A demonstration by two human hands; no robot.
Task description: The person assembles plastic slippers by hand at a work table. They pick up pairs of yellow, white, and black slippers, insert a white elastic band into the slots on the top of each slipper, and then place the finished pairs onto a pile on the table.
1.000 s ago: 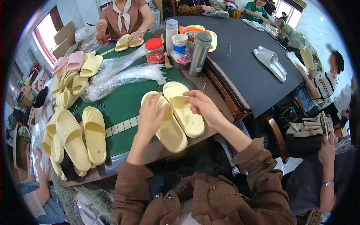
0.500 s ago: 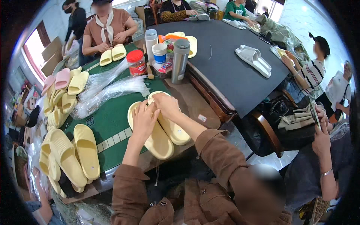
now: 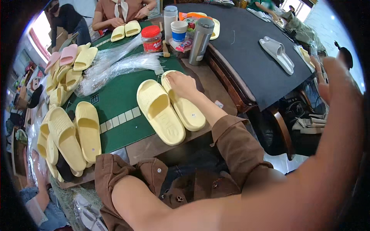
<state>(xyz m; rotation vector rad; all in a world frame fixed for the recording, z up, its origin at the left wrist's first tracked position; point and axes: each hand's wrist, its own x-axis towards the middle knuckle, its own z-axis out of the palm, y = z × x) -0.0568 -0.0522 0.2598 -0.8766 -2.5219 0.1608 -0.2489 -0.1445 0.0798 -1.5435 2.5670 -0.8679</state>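
Two pale yellow slide slippers lie side by side at the near edge of the green mat (image 3: 123, 133), straps toward the far side. My right hand (image 3: 182, 84) is closed over the strap end of the right slipper (image 3: 190, 111); its fingers partly hide that strap. The left slipper (image 3: 169, 119) lies untouched beside it, its ribbed strap in full view. My left arm sweeps across the front of the view to the far right. There my left hand (image 3: 334, 75) is raised close to the camera, smeared, its fingers unclear.
More yellow slippers (image 3: 63, 133) pile up at the left, with pink ones (image 3: 68, 54) behind. Clear plastic strands (image 3: 115, 82) spread over the mat. A red-lidded jar (image 3: 151, 38), a paper cup (image 3: 179, 30) and a steel tumbler (image 3: 201, 42) stand beyond. White slippers (image 3: 276, 54) rest on the dark table (image 3: 246, 69).
My left hand has left the slippers and swung up to the far right. My right hand stays on the right slipper. The view has shifted, and the person at far left now bends down.
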